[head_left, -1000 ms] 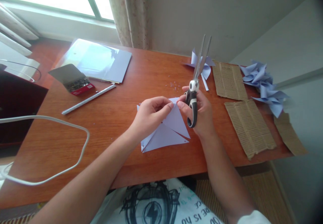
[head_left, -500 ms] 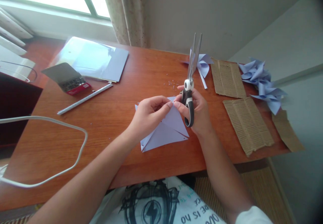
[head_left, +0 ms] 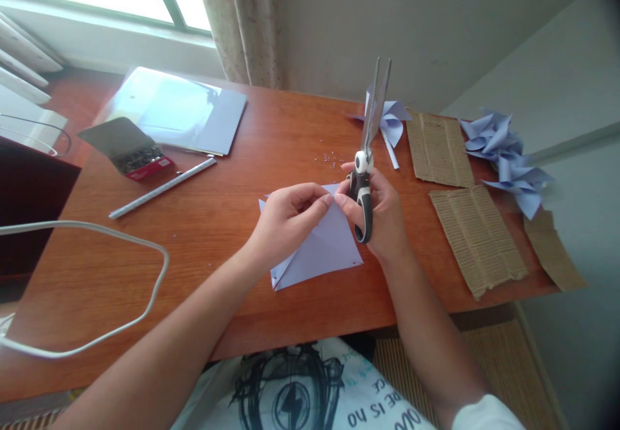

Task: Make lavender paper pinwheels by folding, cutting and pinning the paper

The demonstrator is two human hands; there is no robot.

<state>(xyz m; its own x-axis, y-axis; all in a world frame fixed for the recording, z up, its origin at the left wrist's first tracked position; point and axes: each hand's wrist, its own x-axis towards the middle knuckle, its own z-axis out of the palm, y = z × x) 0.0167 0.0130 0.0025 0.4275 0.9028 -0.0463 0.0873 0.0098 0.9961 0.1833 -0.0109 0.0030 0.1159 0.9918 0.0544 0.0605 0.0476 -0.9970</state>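
A pale violet sheet of paper (head_left: 323, 255) with diagonal cuts and small dark holes near its corners lies on the table in front of me. My left hand (head_left: 293, 218) is closed in a pinch on the sheet's far edge. The scissors (head_left: 362, 188), with black and white handles, stand upright in my right hand (head_left: 385, 214), their blades pointing away and slightly parted. The right thumb and a fingertip also meet the paper's far edge, close to the left fingertips. What lies between the fingertips is too small to make out.
Tiny scraps (head_left: 332, 157) lie beyond the sheet. A paper pinwheel (head_left: 392, 120), cardboard pieces (head_left: 477, 239) and more pinwheels (head_left: 518, 178) are on the right. Leftward are an open box (head_left: 145, 162), a rolled paper stick (head_left: 162, 188), a folder (head_left: 227, 117) and a white cable (head_left: 162, 275).
The cut on the sheet's right side, visible before, no longer shows as a gap. Both hands keep nearly the same pose, and the scissors stay in the right hand.
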